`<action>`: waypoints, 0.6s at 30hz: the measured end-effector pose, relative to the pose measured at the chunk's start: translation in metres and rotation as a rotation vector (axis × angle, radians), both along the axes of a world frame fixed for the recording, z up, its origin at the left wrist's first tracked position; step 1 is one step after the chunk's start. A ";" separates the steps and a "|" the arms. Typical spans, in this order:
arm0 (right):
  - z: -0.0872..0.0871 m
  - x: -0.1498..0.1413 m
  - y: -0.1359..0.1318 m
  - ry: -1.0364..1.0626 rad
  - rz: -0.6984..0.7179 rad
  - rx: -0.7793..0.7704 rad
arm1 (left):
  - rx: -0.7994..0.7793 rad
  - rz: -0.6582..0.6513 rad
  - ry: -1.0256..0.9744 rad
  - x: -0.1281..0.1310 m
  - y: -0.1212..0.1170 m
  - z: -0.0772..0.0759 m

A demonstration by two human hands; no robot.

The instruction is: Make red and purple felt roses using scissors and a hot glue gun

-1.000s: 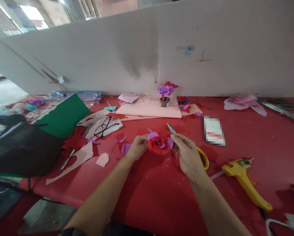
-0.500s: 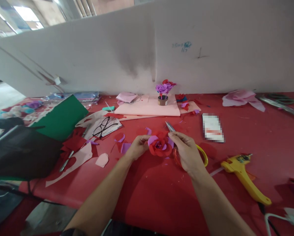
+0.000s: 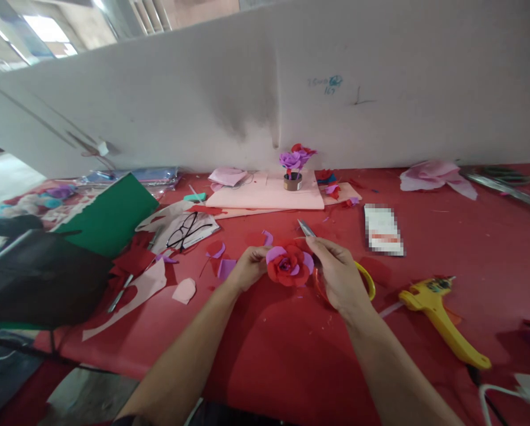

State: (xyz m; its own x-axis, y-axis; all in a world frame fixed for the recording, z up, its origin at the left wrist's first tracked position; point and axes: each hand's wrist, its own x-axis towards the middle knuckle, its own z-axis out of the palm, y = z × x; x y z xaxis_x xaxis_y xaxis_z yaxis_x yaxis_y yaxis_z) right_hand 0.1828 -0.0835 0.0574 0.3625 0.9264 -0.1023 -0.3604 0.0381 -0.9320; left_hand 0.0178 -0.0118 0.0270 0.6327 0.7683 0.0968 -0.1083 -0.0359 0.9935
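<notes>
Red and purple, one paper flower (image 3: 287,266) is pinched by the left hand (image 3: 249,268) above one table (image 3: 287,346); beside it, the right hand (image 3: 338,273)'s grip cannot be told; right of the flower, one glue gun (image 3: 442,324) is laid.

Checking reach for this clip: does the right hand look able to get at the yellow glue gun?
Probably yes: the glue gun lies uncovered on the table, right of the right hand, though that hand is at the paper flower.
</notes>
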 end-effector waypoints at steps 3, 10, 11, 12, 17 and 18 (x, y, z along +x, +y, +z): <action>0.006 0.002 -0.001 0.036 -0.042 -0.004 | -0.019 0.019 -0.012 0.000 0.000 -0.002; 0.008 0.005 0.002 0.099 -0.019 -0.066 | -0.129 0.165 -0.104 0.003 0.003 -0.007; 0.006 0.004 0.002 0.111 0.018 -0.076 | -0.131 0.164 -0.105 0.003 0.004 -0.007; 0.005 0.002 0.003 0.123 0.046 -0.089 | -0.132 0.158 -0.103 0.003 0.004 -0.007; -0.003 -0.002 0.004 0.141 0.071 -0.115 | -0.163 0.162 -0.092 0.003 0.004 -0.005; -0.004 -0.002 0.004 0.152 0.071 -0.111 | -0.171 0.166 -0.094 0.003 0.004 -0.005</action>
